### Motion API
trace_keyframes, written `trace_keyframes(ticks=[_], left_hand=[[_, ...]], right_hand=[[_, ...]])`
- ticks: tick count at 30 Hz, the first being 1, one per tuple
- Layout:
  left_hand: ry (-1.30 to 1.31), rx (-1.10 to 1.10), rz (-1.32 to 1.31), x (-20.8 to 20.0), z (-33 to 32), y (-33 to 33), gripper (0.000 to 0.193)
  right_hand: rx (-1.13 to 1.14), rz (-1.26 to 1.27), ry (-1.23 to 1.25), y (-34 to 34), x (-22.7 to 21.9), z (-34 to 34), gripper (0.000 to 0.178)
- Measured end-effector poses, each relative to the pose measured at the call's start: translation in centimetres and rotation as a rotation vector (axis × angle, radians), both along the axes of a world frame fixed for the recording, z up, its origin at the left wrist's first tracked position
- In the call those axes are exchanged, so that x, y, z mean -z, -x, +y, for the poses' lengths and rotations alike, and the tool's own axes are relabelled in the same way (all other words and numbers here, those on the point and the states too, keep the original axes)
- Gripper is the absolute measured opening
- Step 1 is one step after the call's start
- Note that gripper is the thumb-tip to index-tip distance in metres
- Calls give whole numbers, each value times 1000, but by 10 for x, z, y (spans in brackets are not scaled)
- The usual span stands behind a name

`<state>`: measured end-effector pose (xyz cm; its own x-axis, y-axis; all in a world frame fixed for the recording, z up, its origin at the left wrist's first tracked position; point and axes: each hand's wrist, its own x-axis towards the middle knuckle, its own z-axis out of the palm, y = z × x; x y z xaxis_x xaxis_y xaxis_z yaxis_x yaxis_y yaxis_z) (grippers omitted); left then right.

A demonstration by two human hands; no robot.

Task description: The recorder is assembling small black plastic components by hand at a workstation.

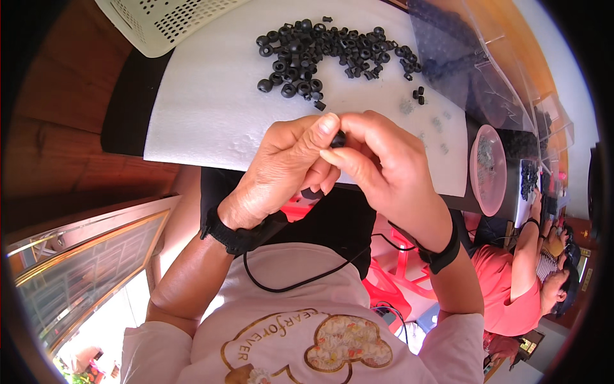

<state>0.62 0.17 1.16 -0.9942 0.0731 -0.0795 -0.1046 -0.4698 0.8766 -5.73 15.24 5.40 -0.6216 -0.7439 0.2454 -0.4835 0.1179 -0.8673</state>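
Observation:
In front of my chest, both hands meet over the near edge of the white foam sheet (204,121). A small round black part, rubber or plastic (338,139), is pinched between the thumb and fingers of my left hand (275,157) and those of my right hand (393,163). My fingers cover most of it. Below the curled left fingers, another dark piece (312,193) shows; whether the hand holds it, I cannot tell. Beyond my hands lies a pile of black ring-shaped and spool-like parts (297,48), with a few small ones (419,95) apart at the right.
A cream perforated basket (167,29) stands at the far left. Small clear pieces (437,121) lie on the sheet's right side, near a pink bowl (475,169). Clear plastic panels (467,51) rise at the far right. A co-worker in red (505,288) sits to the right.

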Motion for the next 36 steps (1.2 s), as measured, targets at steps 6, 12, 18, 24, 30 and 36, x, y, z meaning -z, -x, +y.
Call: trace_keyframes(ticks=[6,12,18,24,30,36], left_hand=[[9,75,64,8,0,0,57],[28,71,76,9,1,-2,50],[67,80,97,7,2,-1,44],[71,77,51,6,2,-4,42],[62,73,48,7,3,-4,41],[72,74,46,3,1,-5,42]], right_hand=[[152,257,-131,7,-19,25,18],[600,236,-267,100,-103,92,31],[688,632,-187,115,-103,82,35],[19,690,-315,86,-38,-6,25],[-83,609,-539,78,-4,-55,27],[-66,636,-596,92,2,-55,24]])
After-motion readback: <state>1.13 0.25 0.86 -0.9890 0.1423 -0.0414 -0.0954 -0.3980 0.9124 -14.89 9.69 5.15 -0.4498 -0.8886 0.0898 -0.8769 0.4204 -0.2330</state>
